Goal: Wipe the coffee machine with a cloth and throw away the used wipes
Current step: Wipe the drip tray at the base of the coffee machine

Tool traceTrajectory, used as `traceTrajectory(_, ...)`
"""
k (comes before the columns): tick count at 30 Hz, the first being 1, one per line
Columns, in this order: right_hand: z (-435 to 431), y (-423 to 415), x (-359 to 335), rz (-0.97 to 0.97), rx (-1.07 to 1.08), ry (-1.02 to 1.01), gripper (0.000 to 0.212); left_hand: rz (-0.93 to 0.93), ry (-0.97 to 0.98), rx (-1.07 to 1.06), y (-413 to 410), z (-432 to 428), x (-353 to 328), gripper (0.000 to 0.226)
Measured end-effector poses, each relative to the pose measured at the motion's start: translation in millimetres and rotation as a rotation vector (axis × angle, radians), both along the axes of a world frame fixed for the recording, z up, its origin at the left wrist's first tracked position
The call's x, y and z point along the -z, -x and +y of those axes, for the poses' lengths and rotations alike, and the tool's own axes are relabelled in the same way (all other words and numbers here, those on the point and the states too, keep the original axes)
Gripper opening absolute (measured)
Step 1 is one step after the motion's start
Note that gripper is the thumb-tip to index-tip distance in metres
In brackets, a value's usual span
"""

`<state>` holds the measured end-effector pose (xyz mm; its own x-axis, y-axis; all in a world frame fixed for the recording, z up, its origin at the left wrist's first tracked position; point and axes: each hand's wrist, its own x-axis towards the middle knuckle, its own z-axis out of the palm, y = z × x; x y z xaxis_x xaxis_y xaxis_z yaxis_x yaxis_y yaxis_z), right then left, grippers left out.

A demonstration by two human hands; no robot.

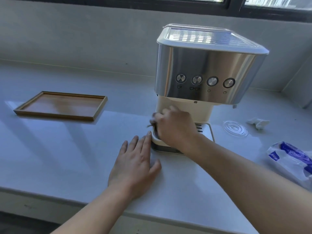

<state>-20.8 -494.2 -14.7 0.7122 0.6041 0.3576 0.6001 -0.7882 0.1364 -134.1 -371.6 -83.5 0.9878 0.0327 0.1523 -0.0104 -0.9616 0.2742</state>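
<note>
A cream and steel coffee machine (207,65) stands on the white counter (67,157) under the window. My right hand (173,125) grips a dark, blurred cloth (152,123) against the left front corner of the machine's drip tray (208,130). Flat on the counter lies my left hand (135,162), fingers straight, fingertips touching the tray's left edge. A crumpled white used wipe (258,123) lies on the counter to the right of the machine.
A wooden tray (60,105) sits on the counter at the left. Right of the machine lie a clear plastic lid (235,129) and a blue and white wipes packet (292,159). The counter's front edge runs below my forearms.
</note>
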Motion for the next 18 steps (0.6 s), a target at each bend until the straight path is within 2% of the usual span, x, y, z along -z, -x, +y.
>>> traceTrajectory(4, -71.6, 5.4, 12.8, 0.082, 0.128, -0.260, 0.021, -0.005, -0.007, 0.006, 0.1, -0.9, 0.3, 0.077)
traceTrajectory(7, -71.6, 7.8, 16.7, 0.134, 0.090, -0.378, 0.021, -0.007, -0.009, 0.005, 0.7, -1.3, 0.5, 0.077)
traceTrajectory(10, -35.6, 14.4, 16.8, 0.183, 0.019, -0.347, 0.017, -0.005, -0.022, 0.000, -0.5, -1.0, 0.3, 0.077)
traceTrajectory(12, -23.4, 13.5, 15.0, 0.231, -0.002, -0.302, 0.025, -0.007, -0.036, 0.002, -0.9, -0.1, 1.8, 0.078)
traceTrajectory(15, -40.2, 15.5, 13.0, 0.248, -0.057, -0.243, 0.028, -0.023, -0.023, 0.006, -1.4, 1.1, 4.2, 0.078)
traceTrajectory(18, -80.8, 21.4, 14.2, 0.200, -0.067, -0.265, 0.021, -0.034, 0.006, 0.006, -1.2, 2.9, 4.5, 0.078)
